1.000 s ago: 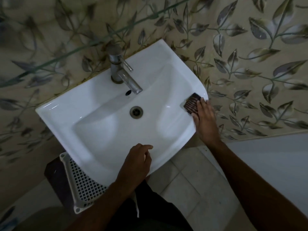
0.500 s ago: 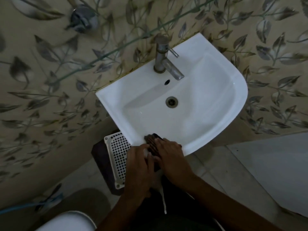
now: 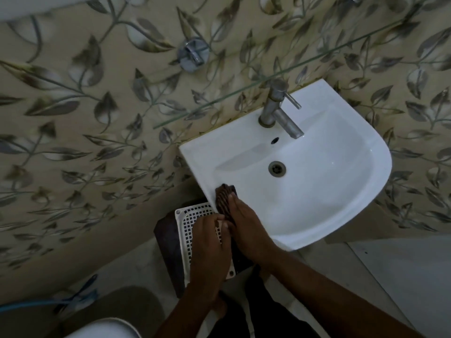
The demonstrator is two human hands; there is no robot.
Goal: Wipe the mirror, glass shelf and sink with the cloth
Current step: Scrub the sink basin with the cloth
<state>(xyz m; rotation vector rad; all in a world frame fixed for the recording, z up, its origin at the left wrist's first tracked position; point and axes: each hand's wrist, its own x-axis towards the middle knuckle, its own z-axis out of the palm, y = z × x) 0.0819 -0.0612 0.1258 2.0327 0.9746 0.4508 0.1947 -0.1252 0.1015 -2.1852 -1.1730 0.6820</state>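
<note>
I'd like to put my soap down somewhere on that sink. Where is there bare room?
The sink ledge right of the tap is bare, and so is the ledge left of it, toward the wall. The bowl around the drain is open too. The near-left rim is crowded: the right hand presses the cloth there, with the left hand beside it.

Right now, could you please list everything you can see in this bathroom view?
sink: one, white, on the leaf-patterned wall, right of centre
tap: one, metal, at the sink's back rim
drain: one, metal, in the basin
glass shelf: one, clear, on the wall above the sink
wall fitting: one, chrome, upper wall
cloth: one, dark striped, on the sink's left front rim
basket: one, white, perforated, below the sink
right hand: presses the cloth
left hand: beside it, over the basket; grip unclear
</note>
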